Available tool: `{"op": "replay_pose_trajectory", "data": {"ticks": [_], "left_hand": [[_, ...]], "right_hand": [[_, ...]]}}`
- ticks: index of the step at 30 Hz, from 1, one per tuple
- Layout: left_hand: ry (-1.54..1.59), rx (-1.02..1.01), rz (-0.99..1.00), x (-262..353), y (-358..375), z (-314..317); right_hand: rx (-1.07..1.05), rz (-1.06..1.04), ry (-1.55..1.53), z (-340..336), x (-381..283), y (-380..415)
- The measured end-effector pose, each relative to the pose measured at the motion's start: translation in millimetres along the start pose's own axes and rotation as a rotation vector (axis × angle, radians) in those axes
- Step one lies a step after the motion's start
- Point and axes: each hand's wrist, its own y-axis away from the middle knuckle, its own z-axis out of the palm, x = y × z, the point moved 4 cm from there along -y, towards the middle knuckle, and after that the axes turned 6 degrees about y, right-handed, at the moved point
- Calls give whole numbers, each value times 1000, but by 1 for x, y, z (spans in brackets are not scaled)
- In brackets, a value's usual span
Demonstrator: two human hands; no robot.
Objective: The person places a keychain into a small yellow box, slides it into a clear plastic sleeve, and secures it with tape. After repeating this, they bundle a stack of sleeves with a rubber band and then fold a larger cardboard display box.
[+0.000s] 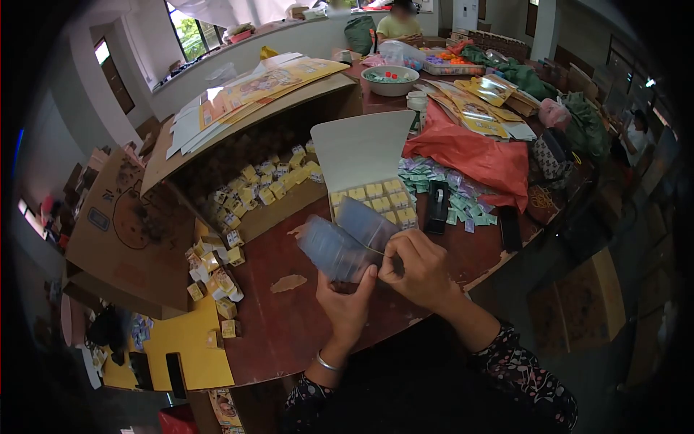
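My left hand [343, 304] is closed around a stack of clear bluish plastic sleeves [329, 249], gripping it from below. A second part of the stack [366, 223] fans out above it. A thin yellowish band [373, 250] runs across the plastic, and my right hand [419, 267] pinches it at the right side. Just behind the plastic stands an open white carton [361, 152] with its lid raised. Rows of small yellow-and-white boxes [374, 190] fill it; the plastic covers some of them.
A large cardboard box [253, 94] lies open at left with many small boxes [267, 184] spilling out. Right of the carton are a black tape dispenser [437, 206], small green and purple packets [463, 195], a red plastic bag [477, 155] and a phone [510, 228]. Another person [399, 25] sits across.
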Motion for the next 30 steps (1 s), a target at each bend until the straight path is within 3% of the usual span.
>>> {"op": "replay_pose_trajectory", "data": {"ticks": [2, 5, 6, 10, 13, 15, 19, 20, 23, 26, 27, 28, 30], "left_hand": [[39, 18, -73, -4, -2, -7], [224, 43, -185, -18, -10, -19], [306, 48, -219, -26, -14, -20], [622, 63, -377, -42, -23, -19], [681, 7, -499, -36, -27, -13], [648, 6, -555, -44, -25, -9], [693, -121, -736, -69, -10, -14], [655, -193, -785, -77, -4, -20], [499, -428, -776, -66, 11, -17], [400, -535, -765, -57, 22, -12], [389, -524, -737, -57, 23, -14], [383, -525, -711, -58, 23, -18], [366, -492, -664, -62, 23, -26]], "right_hand": [[-10, 56, -275, -2, 7, 2], [-353, 533, -847, 6, 26, 19], [-432, 677, -896, 6, 36, 24], [-315, 557, -687, -19, 39, 21], [-403, 413, -475, -30, 40, 25], [-284, 360, -445, -33, 59, 24], [-147, 599, -825, -33, 97, 11], [-110, 558, -809, -32, 107, 6], [-17, 605, -886, -28, 129, -9], [-119, 599, -876, -30, 156, -16], [-138, 577, -828, -33, 161, -17], [-104, 347, -611, -45, 162, -22], [-59, 468, -751, -67, 171, -8]]}}
